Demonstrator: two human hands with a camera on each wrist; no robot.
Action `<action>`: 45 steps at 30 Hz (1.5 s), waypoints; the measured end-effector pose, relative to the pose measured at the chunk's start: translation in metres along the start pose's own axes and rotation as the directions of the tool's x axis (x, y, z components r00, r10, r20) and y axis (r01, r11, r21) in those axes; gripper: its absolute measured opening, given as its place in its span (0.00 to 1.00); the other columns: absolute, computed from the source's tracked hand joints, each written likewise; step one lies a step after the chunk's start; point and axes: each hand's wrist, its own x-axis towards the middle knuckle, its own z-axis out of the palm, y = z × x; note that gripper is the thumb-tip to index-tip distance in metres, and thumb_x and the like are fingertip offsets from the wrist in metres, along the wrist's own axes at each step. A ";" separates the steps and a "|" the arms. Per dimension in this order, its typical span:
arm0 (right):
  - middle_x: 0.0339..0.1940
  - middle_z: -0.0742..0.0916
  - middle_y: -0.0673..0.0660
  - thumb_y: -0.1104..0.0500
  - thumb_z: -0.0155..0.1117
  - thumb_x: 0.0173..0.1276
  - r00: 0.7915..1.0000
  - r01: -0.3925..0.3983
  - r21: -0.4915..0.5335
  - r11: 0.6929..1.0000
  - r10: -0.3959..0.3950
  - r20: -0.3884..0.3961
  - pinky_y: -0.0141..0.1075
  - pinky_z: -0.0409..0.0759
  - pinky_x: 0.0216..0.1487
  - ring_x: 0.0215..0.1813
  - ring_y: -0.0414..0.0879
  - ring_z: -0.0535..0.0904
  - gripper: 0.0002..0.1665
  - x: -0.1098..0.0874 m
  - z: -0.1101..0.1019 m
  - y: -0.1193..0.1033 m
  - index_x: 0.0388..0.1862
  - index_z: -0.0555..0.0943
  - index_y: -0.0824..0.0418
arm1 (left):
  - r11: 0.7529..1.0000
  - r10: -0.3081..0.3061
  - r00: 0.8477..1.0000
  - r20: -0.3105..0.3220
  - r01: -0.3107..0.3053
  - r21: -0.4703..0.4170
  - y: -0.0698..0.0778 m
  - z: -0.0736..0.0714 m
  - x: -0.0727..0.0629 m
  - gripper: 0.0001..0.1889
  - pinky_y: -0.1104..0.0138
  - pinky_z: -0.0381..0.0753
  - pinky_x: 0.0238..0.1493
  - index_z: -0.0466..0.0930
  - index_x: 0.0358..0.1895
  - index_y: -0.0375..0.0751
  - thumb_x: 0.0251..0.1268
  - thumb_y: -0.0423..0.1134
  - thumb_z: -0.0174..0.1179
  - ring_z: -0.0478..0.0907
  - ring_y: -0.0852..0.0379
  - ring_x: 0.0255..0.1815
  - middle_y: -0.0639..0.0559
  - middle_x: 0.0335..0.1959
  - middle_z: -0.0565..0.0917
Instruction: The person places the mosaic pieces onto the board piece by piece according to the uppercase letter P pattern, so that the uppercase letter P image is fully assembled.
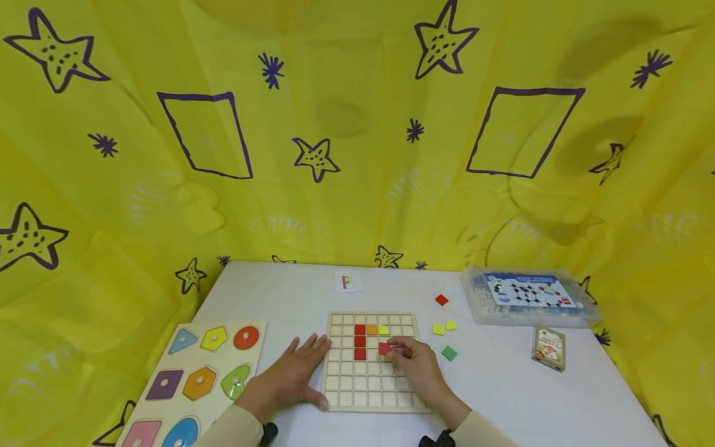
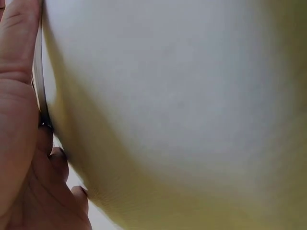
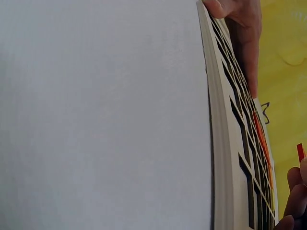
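Observation:
A wooden grid board [image 1: 368,400] lies on the white table. Three red square tiles [image 1: 360,341] stand in one column of it, with an orange tile [image 1: 372,329] and a yellow tile [image 1: 383,329] continuing the top row to the right. My right hand [image 1: 419,369] pinches a red square tile [image 1: 384,349] between thumb and fingers over the board's right half. In the right wrist view this red tile [image 3: 301,152] shows above the grid. Fingers extended, my left hand [image 1: 293,375] rests along the board's left edge, thumb near the lower left corner.
Right of the board lie a loose red tile [image 1: 442,300], two yellow tiles [image 1: 438,329] and a green tile [image 1: 449,353]. A small pattern card [image 1: 348,282] sits behind. Farther right are a clear plastic case [image 1: 530,295] and a small box [image 1: 549,347]; a shape puzzle [image 1: 173,357] lies left.

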 end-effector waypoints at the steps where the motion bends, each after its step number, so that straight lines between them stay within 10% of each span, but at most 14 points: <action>1: 0.38 0.91 0.56 0.67 0.73 0.69 1.000 0.003 0.001 1.000 -0.003 0.009 0.25 0.83 0.37 0.39 0.41 0.85 0.13 0.000 0.002 0.000 0.52 0.88 0.64 | 1.000 0.002 1.000 0.000 -0.002 -0.003 0.000 -0.001 0.000 0.70 0.40 0.44 0.86 0.53 0.86 0.43 0.38 0.74 0.73 0.49 0.43 0.88 0.48 0.87 0.56; 28: 0.32 0.85 0.43 0.63 0.79 0.62 0.978 0.206 -0.351 0.913 -0.181 0.103 0.28 0.75 0.38 0.38 0.35 0.74 0.10 -0.008 0.040 0.001 0.43 0.91 0.56 | 0.998 0.054 0.998 -0.019 -0.054 -0.019 -0.003 0.000 0.003 0.69 0.37 0.46 0.85 0.55 0.85 0.39 0.40 0.71 0.76 0.51 0.39 0.87 0.43 0.86 0.58; 45: 0.30 0.88 0.42 0.63 0.81 0.59 0.962 0.273 -0.397 0.876 -0.249 0.111 0.30 0.73 0.36 0.35 0.34 0.72 0.10 -0.008 0.042 0.000 0.41 0.92 0.57 | 0.998 0.047 0.999 -0.022 -0.048 -0.035 -0.002 0.000 0.002 0.68 0.38 0.46 0.85 0.56 0.84 0.39 0.40 0.69 0.77 0.51 0.40 0.87 0.44 0.86 0.59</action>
